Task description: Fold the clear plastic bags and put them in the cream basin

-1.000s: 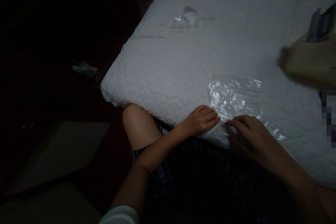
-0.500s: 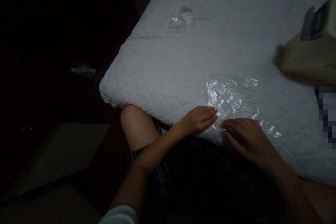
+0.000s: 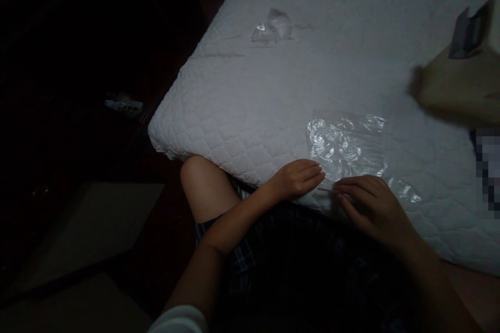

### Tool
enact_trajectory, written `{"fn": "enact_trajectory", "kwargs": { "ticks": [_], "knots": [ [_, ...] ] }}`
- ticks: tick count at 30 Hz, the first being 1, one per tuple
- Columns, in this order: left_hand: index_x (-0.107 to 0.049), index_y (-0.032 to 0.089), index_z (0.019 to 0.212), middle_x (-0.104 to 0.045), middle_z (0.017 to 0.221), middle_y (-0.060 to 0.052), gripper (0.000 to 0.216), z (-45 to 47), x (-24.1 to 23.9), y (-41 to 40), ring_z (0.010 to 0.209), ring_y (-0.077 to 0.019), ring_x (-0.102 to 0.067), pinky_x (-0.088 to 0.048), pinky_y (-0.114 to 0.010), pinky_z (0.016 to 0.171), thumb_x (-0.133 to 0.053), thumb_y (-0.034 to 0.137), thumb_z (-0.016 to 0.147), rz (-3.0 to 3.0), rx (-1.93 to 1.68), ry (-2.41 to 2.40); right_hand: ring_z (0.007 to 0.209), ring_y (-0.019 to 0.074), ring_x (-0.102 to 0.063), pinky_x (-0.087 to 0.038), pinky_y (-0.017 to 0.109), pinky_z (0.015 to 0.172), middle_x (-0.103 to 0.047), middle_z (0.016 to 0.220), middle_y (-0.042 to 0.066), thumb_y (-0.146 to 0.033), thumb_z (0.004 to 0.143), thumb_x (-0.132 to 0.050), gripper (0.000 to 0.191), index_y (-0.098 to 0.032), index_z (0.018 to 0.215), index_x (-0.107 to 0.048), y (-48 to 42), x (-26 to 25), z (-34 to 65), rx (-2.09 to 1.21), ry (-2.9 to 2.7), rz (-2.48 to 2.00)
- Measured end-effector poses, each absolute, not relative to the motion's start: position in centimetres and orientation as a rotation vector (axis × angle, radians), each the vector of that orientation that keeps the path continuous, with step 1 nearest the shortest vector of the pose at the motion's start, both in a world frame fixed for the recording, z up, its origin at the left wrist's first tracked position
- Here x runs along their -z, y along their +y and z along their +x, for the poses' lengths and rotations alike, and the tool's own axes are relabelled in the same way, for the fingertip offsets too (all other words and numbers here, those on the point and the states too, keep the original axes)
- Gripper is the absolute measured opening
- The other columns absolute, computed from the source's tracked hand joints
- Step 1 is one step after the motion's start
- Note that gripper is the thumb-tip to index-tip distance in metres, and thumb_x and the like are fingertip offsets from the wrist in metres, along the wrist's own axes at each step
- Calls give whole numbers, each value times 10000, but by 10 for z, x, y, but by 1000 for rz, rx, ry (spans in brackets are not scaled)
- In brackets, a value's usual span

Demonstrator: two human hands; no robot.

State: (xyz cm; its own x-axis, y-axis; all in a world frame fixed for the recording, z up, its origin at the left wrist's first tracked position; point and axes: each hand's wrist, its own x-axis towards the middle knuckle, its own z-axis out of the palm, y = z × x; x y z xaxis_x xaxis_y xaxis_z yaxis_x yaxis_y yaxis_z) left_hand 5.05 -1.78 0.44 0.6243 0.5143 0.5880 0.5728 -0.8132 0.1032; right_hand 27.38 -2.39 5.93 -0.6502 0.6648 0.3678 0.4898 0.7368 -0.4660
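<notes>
A clear, crinkled plastic bag [image 3: 346, 148] lies flat near the front edge of the white quilted mattress [image 3: 234, 114]. My left hand [image 3: 299, 179] rests at its near left corner, fingers together and laid flat; its thumb is not clearly visible. To the right, my right hand [image 3: 367, 200] pinches the near edge of the bag between thumb and fingertips. A thin, strip-like line runs from these fingertips toward the left hand; the dim light hides exactly what it is.
Farther back on the mattress lie small crumpled clear plastic pieces [image 3: 273, 26]. A brown cardboard box [image 3: 457, 83] stands at the right, with a dark grey item [image 3: 464, 36] on it. A small shiny packet [image 3: 124, 105] is in the dark area at left, beyond the mattress edge.
My right thumb and fingertips have come together on the bag's near edge, and a thin line now shows between the hands. The left hand has barely moved.
</notes>
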Motion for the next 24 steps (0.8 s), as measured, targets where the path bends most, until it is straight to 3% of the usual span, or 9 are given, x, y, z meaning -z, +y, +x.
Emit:
{"fn": "enact_trajectory", "kwargs": {
  "ticks": [7,13,17,24],
  "knots": [
    [-638,122,1041,-701,1002,-102,159,50,-2,-17,1048,-195,-651,-586,-377,880,-544,150,916,-2798,940,-913,750,216,-645,-482,395,728,-697,833,43,-179,854,-549,120,-254,919,-616,-25,-64,273,-546,-2332,-954],
    [-641,136,1020,-694,1034,-107,140,48,0,-17,1064,-205,-645,-587,-400,880,-568,140,901,-2845,909,-885,748,215,-655,-500,356,653,-705,843,55,-218,867,-573,94,-240,940,-628,-26,-59,274,-420,-2180,-1103],
    [-640,139,1024,-695,1037,-100,148,49,-2,-17,1062,-199,-647,-588,-387,879,-565,118,898,-2829,913,-877,808,214,-661,-514,373,729,-710,919,44,-291,874,-582,155,-247,1016,-626,-24,-50,273,-337,-2075,-1281],
    [-637,116,1020,-700,997,-94,146,49,-3,-17,1057,-190,-639,-583,-357,880,-543,127,908,-2689,964,-801,749,213,-634,-473,381,729,-695,858,58,-377,888,-544,326,-218,1167,-594,-18,-49,264,-286,-2054,-1455]
  ]
}}
